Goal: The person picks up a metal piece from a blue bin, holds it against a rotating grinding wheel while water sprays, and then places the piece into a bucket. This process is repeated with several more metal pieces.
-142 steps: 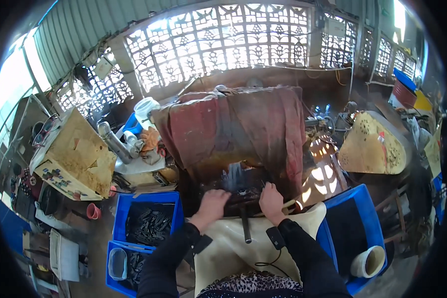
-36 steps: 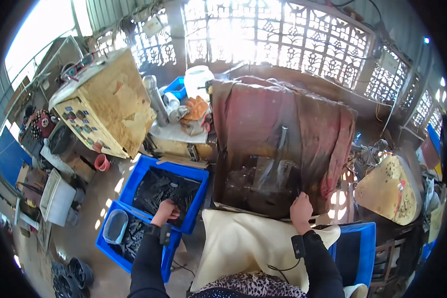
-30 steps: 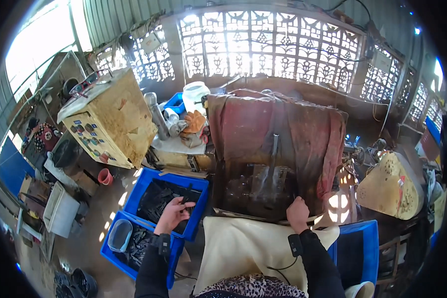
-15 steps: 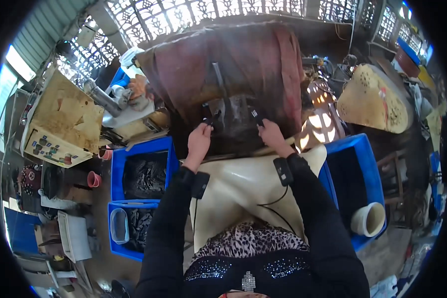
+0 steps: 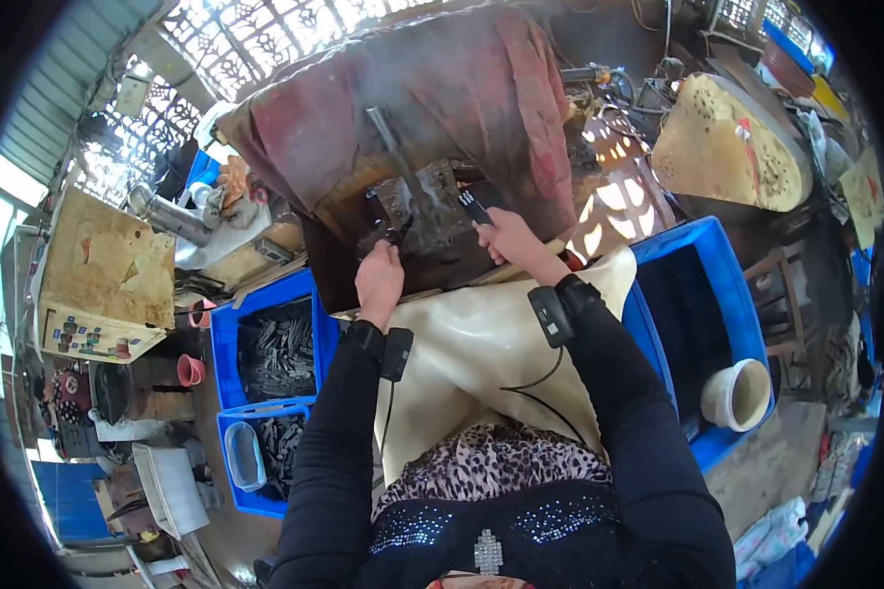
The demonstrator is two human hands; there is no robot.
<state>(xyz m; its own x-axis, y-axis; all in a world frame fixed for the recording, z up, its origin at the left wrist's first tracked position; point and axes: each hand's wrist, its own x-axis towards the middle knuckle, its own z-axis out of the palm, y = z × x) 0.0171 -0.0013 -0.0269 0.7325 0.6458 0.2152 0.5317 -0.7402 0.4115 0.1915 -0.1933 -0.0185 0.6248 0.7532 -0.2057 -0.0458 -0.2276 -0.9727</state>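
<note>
At the press bench's (image 5: 432, 257) near edge, the right hand (image 5: 509, 239) pinches a dark metal strip (image 5: 475, 207) in its fingertips; the left hand (image 5: 379, 278) closes on a small dark piece (image 5: 395, 236).

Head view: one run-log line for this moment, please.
left hand: at press bed, small dark part | right hand: holds dark strip | blue crate: left

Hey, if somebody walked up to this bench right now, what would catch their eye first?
Probably the big rust-red cloth draped over the machine at the top centre, where the left hand and right hand work; the right pinches a small dark comb-like piece. Next, the bright blue crates: one of dark metal parts on the left, one holding a cream pot on the right.
</note>
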